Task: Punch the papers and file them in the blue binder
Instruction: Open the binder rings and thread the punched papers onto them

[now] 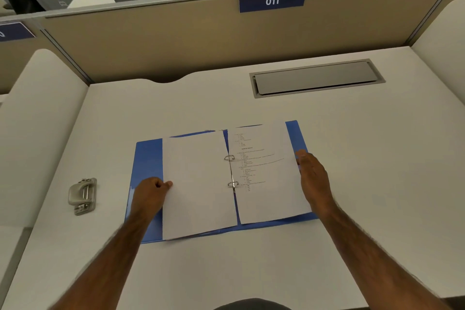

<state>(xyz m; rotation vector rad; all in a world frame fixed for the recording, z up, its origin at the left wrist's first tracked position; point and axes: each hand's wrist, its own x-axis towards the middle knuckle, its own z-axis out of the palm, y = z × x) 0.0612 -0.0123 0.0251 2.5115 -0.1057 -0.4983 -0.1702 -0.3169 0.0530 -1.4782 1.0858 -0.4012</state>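
Observation:
The blue binder (148, 158) lies open on the white desk, its two metal rings (230, 170) standing in the spine. A blank-faced stack of papers (198, 184) lies on the left side and printed papers (264, 171) on the right, both threaded on the rings. My left hand (151, 194) pinches the left edge of the blank stack. My right hand (312, 173) rests at the right edge of the printed papers, fingers curled around that edge. A grey metal hole punch (82, 196) sits on the desk to the left of the binder.
A grey cable-tray flap (315, 78) is set into the desk (352, 158) at the back right. Beige partition walls with a blue "011" sign (272, 1) close off the back, and white side panels (40, 121) flank the desk.

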